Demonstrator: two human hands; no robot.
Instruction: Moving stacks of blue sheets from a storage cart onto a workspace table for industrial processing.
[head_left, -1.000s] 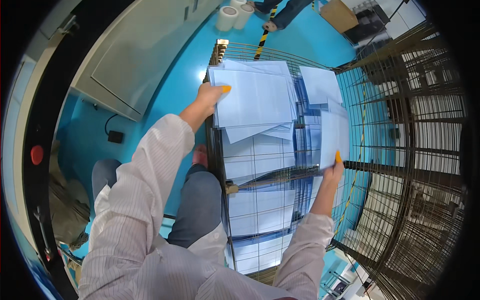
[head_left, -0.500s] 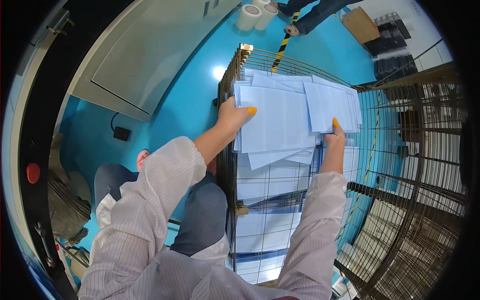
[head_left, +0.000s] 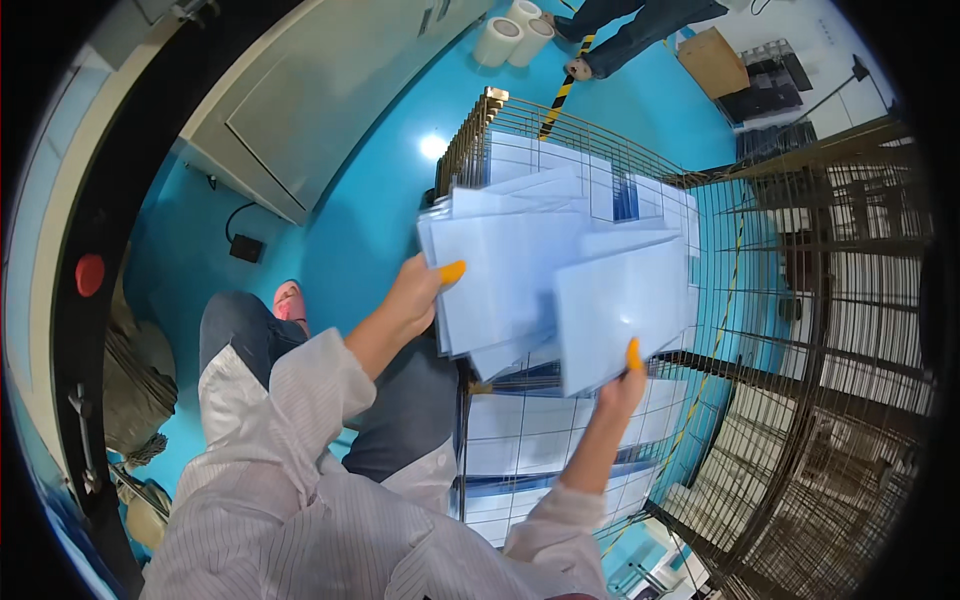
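Observation:
With an orange cover on the thumb, my left hand [head_left: 412, 292] is closed on the left edge of a loose stack of pale blue sheets [head_left: 500, 275]. My right hand [head_left: 622, 385], its thumb covered in orange too, grips the lower right corner of a second stack of pale blue sheets [head_left: 620, 305]. The two stacks overlap in the middle and their sheets fan out unevenly. Both are raised above a wire cage rack [head_left: 590, 150]. More pale sheets [head_left: 545, 160] lie in the rack beneath. The fingers under the stacks are hidden.
Wire racks packed with sheets [head_left: 800, 330] stand to the right. A pale cabinet [head_left: 300, 120] is at the upper left. White film rolls [head_left: 510, 40] and a cardboard box [head_left: 712, 62] stand on the blue floor, near another person's legs [head_left: 630, 30].
Both hands have lifted the stacks off the rack's pile and drawn them toward me. The right stack has tilted, and sheets left in the rack now show behind.

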